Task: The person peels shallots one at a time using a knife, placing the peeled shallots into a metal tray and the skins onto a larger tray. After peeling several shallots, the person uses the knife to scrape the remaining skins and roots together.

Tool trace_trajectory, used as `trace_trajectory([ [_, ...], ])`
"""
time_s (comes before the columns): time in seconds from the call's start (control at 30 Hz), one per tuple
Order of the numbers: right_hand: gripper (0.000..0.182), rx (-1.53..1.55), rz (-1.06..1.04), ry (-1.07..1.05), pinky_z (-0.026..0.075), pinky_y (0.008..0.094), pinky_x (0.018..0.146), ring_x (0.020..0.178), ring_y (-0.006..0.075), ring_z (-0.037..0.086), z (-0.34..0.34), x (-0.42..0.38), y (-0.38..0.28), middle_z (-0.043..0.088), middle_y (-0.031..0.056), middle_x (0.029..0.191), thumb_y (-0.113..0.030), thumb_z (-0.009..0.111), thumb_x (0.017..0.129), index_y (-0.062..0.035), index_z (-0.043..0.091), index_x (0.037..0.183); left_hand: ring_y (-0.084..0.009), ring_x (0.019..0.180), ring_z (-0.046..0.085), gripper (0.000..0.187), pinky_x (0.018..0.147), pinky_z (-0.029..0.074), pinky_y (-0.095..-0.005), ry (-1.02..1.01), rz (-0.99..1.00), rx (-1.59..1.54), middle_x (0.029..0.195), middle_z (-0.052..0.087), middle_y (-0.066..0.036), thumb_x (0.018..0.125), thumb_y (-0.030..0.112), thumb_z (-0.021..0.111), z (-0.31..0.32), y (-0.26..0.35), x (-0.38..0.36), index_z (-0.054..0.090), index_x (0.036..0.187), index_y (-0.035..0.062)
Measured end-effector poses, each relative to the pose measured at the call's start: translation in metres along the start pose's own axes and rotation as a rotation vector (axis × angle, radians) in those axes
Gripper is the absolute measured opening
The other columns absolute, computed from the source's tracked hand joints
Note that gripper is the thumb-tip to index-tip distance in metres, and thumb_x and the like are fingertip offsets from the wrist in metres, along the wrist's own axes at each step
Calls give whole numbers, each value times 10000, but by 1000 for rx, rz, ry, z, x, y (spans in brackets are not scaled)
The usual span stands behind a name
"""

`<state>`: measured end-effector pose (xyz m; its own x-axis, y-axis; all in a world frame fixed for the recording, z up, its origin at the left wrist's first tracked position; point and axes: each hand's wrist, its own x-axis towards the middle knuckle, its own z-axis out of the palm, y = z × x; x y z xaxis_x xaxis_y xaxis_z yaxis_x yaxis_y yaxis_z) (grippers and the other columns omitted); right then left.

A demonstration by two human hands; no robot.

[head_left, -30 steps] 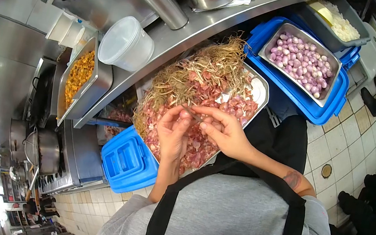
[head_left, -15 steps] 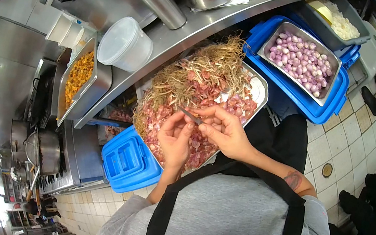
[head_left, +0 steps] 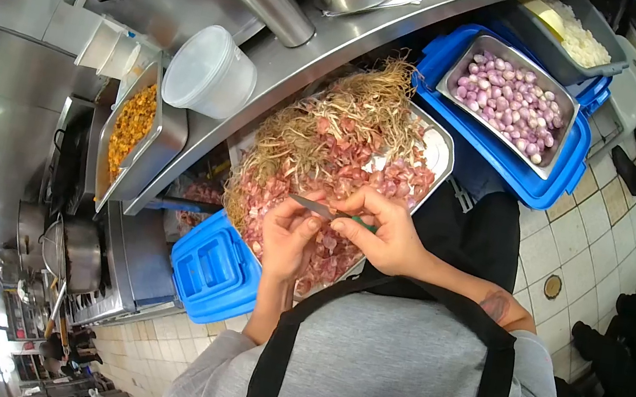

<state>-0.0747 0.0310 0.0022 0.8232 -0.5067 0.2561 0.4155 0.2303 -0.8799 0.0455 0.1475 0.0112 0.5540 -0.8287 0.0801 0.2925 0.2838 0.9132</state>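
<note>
In my right hand [head_left: 384,231] is a small paring knife [head_left: 315,207], with part of its green handle showing below the fingers. Its blade points left and reaches across the fingertips of my left hand [head_left: 289,231]. The left fingers are pinched together close to the blade; whatever is between them is too small and hidden to name. Both hands hover over a large metal tray [head_left: 449,157] heaped with reddish shallot skins [head_left: 328,263] and unpeeled shallots [head_left: 396,185]. Long dry roots and stalks [head_left: 295,132] lie along its far side.
Peeled shallots [head_left: 506,104] fill a metal pan on a blue lid [head_left: 551,187] at the right. Behind it stands a grey tub [head_left: 583,75] of white pieces. A steel counter [head_left: 353,40] carries a plastic bucket [head_left: 208,75]. Another blue lid [head_left: 213,273] is at the left.
The knife blade has swung flatter and further left, and its green handle now shows. My left hand has shifted slightly left. The tray and the pan look unchanged.
</note>
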Motion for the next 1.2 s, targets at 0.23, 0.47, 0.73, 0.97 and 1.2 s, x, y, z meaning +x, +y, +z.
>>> trace_trajectory([
  [0.23, 121, 355, 271, 13, 327, 160, 419, 488, 16, 438, -11, 5, -9, 576, 23, 718, -78, 554, 879, -5, 553, 975, -138, 907, 567, 397, 816, 462, -272, -79, -165, -154, 993, 596, -72, 845, 74, 595, 7, 1, 13, 479, 1199, -64],
  [0.47, 176, 174, 226, 7, 339, 159, 437, 489, 16, 435, -11, 1, -8, 568, 22, 713, -66, 540, 878, -12, 534, 1045, -135, 942, 562, 415, 835, 464, -265, 14, -105, 41, 1058, 579, -74, 827, 35, 608, 19, -2, 14, 475, 1210, -56],
  [0.73, 359, -114, 69, -39, 394, 173, 545, 610, 19, 491, -5, -2, -18, 580, 4, 786, -49, 569, 849, -27, 518, 1203, -132, 950, 556, 371, 847, 458, -259, 92, -21, 37, 1063, 564, -68, 777, -37, 637, 9, -2, 10, 544, 1137, -44],
  [0.97, 276, -372, -133, -37, 468, 215, 634, 737, 64, 571, -14, -2, -8, 645, 55, 918, -63, 573, 853, -18, 582, 1126, -119, 881, 541, 341, 802, 450, -236, 11, 46, 170, 960, 541, -41, 744, -72, 649, 15, 6, 10, 589, 1077, -32],
  [1.2, 251, 285, 333, -97, 343, 169, 447, 521, 29, 450, -28, 5, -16, 561, 6, 713, -118, 522, 902, -49, 579, 1136, -169, 987, 563, 368, 868, 454, -286, -29, 73, 219, 1084, 571, -109, 744, -82, 640, 19, 9, 11, 569, 1102, -33],
])
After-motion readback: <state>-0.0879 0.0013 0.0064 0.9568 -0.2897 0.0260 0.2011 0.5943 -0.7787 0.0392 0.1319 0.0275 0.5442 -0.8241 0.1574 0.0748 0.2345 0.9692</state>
